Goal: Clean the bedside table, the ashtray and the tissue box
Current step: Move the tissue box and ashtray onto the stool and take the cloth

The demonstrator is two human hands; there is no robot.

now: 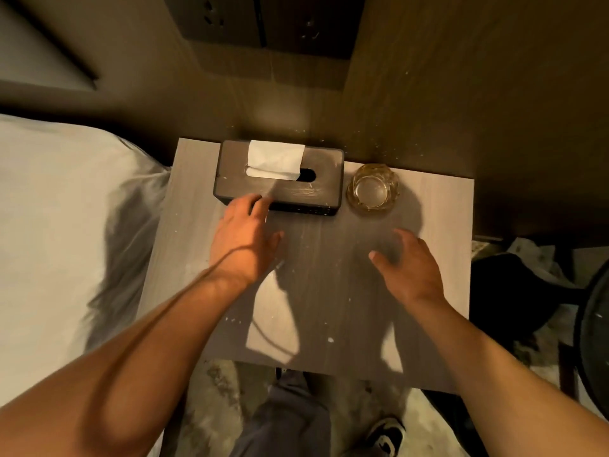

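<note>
A light wood-grain bedside table (438,225) with small white specks fills the middle of the view. At its back stands a dark wooden tissue box (323,179) with a white tissue (275,159) sticking out of its slot. To the right of the box sits a clear amber glass ashtray (372,189). My left hand (245,235) reaches to the box's front left corner, fingertips touching it, holding nothing. My right hand (410,265) hovers over the table in front of the ashtray, fingers spread and apart from it.
A bed with white sheets (59,225) lies against the table's left side. A wood-panelled wall with a dark socket panel (263,21) rises behind. A dark round stool or table (593,328) and dark fabric stand at the right. My legs and shoe show below.
</note>
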